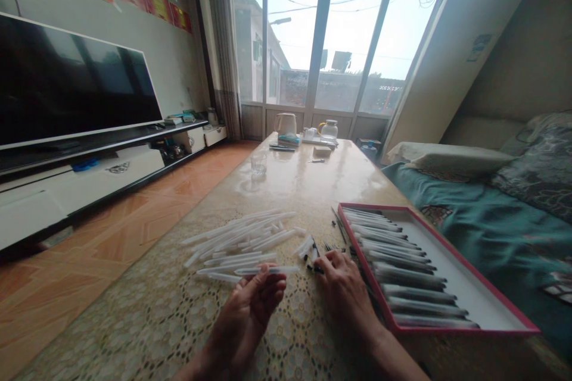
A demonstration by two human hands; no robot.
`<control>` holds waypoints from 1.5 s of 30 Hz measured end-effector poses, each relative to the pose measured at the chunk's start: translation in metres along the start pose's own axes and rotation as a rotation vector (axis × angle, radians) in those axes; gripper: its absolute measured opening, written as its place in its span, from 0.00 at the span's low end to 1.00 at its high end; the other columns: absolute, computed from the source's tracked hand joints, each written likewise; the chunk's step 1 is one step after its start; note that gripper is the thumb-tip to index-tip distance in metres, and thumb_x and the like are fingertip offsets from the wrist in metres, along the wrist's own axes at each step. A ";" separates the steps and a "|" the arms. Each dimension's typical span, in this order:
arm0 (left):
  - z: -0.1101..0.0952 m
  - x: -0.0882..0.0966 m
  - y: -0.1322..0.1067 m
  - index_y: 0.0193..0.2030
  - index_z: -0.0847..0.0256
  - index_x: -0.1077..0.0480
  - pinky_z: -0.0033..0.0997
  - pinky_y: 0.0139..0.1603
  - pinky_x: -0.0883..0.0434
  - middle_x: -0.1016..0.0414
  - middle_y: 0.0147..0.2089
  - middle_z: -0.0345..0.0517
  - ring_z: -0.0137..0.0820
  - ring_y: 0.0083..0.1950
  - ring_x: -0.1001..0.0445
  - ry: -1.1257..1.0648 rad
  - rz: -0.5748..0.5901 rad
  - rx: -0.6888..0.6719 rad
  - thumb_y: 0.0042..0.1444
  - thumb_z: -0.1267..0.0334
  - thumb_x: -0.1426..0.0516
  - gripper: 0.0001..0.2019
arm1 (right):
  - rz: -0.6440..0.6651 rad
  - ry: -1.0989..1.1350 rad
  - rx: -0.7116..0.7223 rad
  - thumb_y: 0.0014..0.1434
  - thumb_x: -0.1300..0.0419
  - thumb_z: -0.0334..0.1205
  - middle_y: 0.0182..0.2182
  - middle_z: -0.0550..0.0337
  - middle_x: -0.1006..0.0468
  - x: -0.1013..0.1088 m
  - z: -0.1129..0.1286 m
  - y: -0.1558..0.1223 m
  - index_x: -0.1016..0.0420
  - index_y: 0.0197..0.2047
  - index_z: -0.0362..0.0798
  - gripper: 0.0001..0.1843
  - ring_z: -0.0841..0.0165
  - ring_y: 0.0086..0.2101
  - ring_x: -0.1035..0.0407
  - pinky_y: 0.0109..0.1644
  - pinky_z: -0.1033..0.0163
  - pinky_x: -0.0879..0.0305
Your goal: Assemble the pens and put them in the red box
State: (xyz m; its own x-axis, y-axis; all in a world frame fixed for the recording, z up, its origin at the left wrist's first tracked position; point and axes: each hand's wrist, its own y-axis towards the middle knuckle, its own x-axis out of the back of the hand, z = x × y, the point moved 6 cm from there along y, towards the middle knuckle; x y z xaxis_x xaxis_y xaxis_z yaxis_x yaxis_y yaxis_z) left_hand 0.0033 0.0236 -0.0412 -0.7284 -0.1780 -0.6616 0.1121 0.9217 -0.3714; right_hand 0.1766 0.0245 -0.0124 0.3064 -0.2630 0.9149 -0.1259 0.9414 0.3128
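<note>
White pen barrel [267, 271] crosswise, left-right

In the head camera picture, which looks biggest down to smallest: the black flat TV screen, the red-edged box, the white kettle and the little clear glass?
1. Black flat TV screen
2. Red-edged box, but it lies much nearer the camera, so its real size against the TV is unsure
3. White kettle
4. Little clear glass

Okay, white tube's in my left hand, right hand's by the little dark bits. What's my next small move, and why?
Probably pinch one of the dark pieces with the right hand and bring it to the end of the white tube: the left hand holds that tube level, and the right fingertips sit among those pieces.
</note>
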 end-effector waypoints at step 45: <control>0.004 0.000 0.003 0.36 0.67 0.29 0.27 0.32 0.24 0.20 0.30 0.50 0.31 0.30 0.22 0.217 0.054 -0.046 0.49 0.69 0.38 0.07 | -0.040 0.791 -0.061 0.56 0.45 0.33 0.27 0.63 0.28 0.017 0.019 -0.015 0.32 0.33 0.46 0.01 0.71 0.29 0.34 0.32 0.68 0.39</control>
State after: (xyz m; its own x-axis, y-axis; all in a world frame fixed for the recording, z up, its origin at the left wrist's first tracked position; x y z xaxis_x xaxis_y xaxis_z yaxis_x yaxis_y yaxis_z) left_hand 0.0064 0.0245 -0.0448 -0.8509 -0.0545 -0.5225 0.1276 0.9434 -0.3063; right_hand 0.1663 0.0019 0.0037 0.8919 -0.0907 0.4431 -0.0557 0.9502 0.3067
